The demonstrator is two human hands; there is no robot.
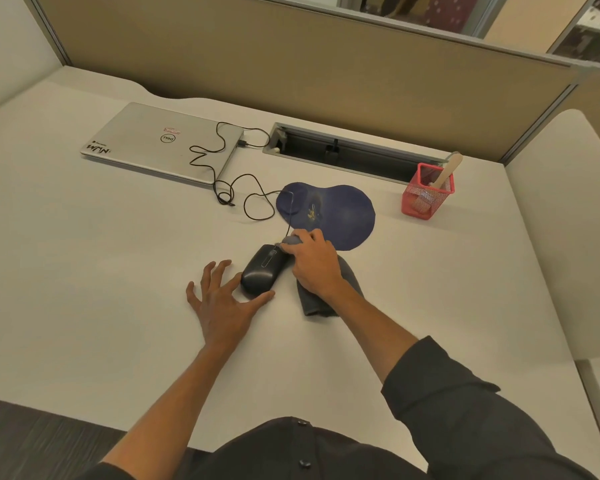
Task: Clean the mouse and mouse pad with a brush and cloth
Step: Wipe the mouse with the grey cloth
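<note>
The right hand (312, 263) bunches a grey cloth (326, 299) in curled fingers, rubbing the front right edge of the black mouse (262, 270). The left hand (222, 299), fingers spread flat, braces the mouse from seven o'clock. The blue mouse pad (340, 211) lies at one o'clock, bare. By my judgement the brush (447, 173) in the red holder (426, 194) at two o'clock, and the pad, remain.

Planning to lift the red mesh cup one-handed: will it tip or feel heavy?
The mesh cup probably feels light, its walls being open wire. It may tip toward the brush, whose handle leans out over the rim. Its square base likely won't roll.
</note>
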